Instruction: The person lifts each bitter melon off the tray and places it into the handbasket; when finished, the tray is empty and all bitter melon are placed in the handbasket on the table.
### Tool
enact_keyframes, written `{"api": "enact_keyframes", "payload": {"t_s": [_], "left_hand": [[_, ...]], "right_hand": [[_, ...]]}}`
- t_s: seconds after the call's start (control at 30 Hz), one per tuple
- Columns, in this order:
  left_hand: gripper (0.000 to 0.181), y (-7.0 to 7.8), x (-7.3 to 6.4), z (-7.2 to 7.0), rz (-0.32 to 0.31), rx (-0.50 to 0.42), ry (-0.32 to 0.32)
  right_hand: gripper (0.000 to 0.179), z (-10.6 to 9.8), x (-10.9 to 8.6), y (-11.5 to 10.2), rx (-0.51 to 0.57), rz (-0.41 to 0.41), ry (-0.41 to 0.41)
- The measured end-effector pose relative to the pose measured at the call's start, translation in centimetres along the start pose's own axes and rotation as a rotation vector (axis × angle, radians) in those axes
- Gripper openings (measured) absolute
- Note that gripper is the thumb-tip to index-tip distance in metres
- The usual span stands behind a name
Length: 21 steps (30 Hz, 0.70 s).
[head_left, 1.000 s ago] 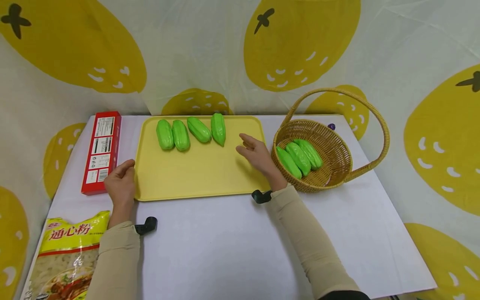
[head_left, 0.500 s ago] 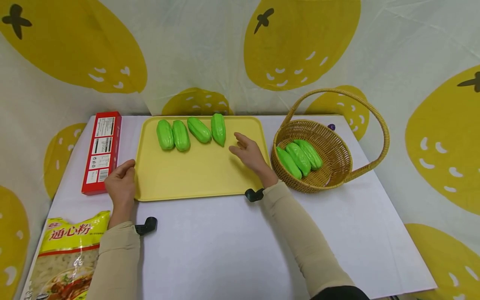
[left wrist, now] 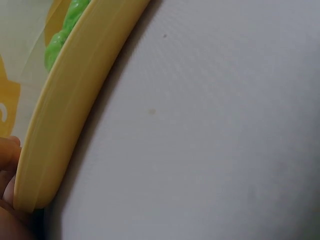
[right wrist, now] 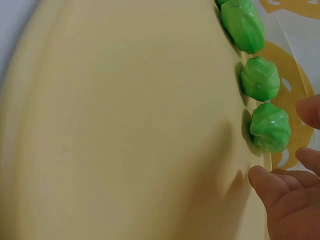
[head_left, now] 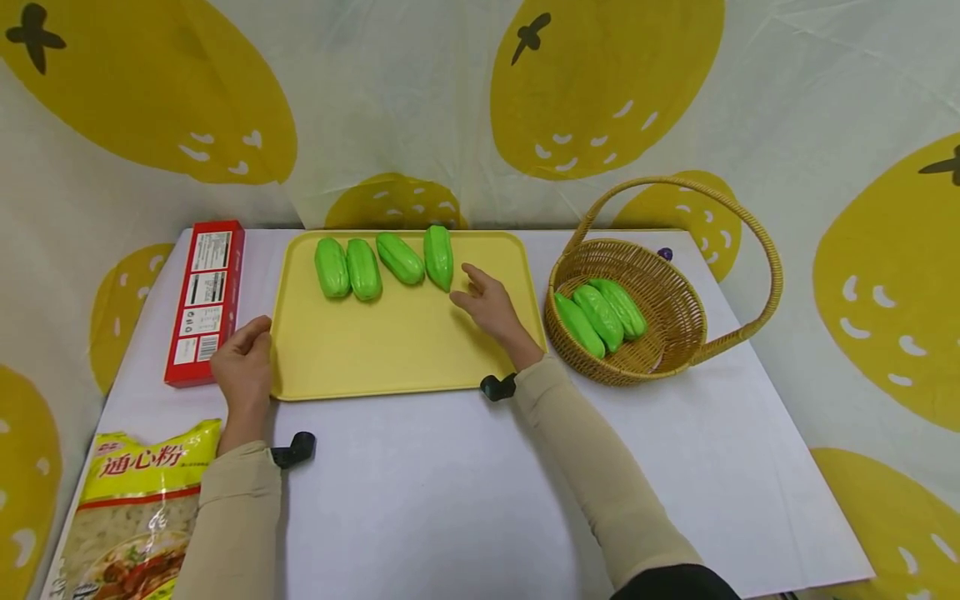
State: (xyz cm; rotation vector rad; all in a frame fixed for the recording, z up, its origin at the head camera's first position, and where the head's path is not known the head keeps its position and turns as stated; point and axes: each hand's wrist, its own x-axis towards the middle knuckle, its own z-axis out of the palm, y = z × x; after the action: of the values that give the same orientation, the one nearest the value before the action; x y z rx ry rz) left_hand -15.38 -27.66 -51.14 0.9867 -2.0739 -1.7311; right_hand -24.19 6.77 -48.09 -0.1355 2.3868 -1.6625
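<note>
A yellow tray [head_left: 397, 358] carries a row of several shiny, ridged green gourd-like vegetables [head_left: 364, 271] along its far side. My left hand [head_left: 246, 367] grips the tray's left rim; in the left wrist view, its fingers [left wrist: 9, 155] bend round the tray corner. Over the right part of the tray, my right hand [head_left: 495, 310] holds nothing, thumb and fingers spread apart. Its fingertips are just right of the rightmost green vegetable [head_left: 438, 257], which also shows as a green end [right wrist: 270, 128] in the right wrist view.
Right of the tray stands a wicker basket [head_left: 678, 333] with a tall handle and three similar green vegetables [head_left: 598, 317] inside. A red box [head_left: 202, 304] lies left of the tray, and a pasta bag [head_left: 138, 500] at the front left. A patterned cloth hangs behind.
My right hand has moved left over the tray, from near the basket towards the rightmost green vegetable. My left hand has stayed on the tray's rim.
</note>
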Motion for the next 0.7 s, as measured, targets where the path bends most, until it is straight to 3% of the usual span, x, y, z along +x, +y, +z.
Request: {"api": "enact_keyframes", "payload": {"t_s": [0.27,0.7], "left_hand": [[0.031,0.0,0.2,-0.1,-0.014,-0.003,-0.012],[0.031,-0.1,-0.1,0.0,0.016,0.011,-0.002]], "right_hand": [[0.066,0.4,0.5,0.1,0.012,0.012,0.001],[0.071,1.2,1.5,-0.6,-0.006,0.052,0.027]]}}
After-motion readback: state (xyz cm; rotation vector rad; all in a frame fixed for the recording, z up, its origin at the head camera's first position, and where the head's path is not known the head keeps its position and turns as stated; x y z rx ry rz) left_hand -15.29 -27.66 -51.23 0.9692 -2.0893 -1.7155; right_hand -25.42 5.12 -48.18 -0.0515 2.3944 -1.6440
